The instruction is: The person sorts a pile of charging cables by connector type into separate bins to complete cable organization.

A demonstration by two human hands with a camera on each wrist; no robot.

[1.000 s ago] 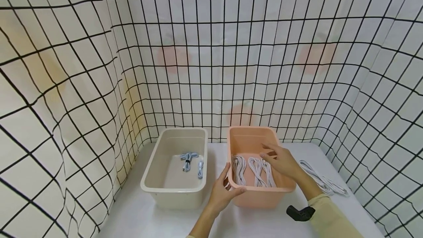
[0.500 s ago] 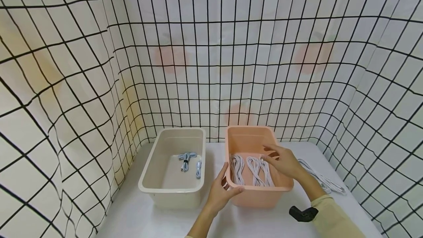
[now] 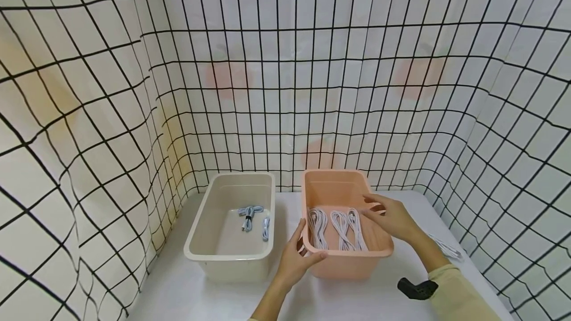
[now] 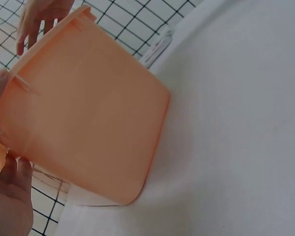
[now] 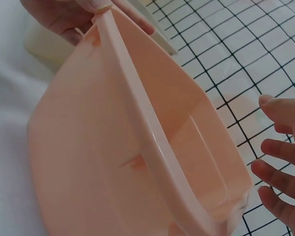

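My left hand (image 3: 292, 261) grips the near left corner of an orange plastic bin (image 3: 352, 267), thumb on the front rim and fingers along the left side. Several white cable bundles (image 3: 342, 229) lie folded side by side inside it. Over the bin's right side hovers my right hand (image 3: 392, 217), fingers apart and loosely bent, holding nothing. The right wrist view shows that hand (image 5: 285, 157) at the frame's edge, apart from the bin's rim (image 5: 152, 142).
Left of the orange bin stands a cream bin (image 3: 234, 256) holding light-blue cable bundles (image 3: 250, 217), one with a black tie. Another white cable (image 3: 446, 247) lies on the table at right, partly hidden by my right arm. Black wire mesh (image 3: 294, 88) encloses the back and sides.
My right hand has drawn slightly right, off the rightmost white cable bundle in the bin. My left hand keeps its place on the corner. The head view has shifted a little.
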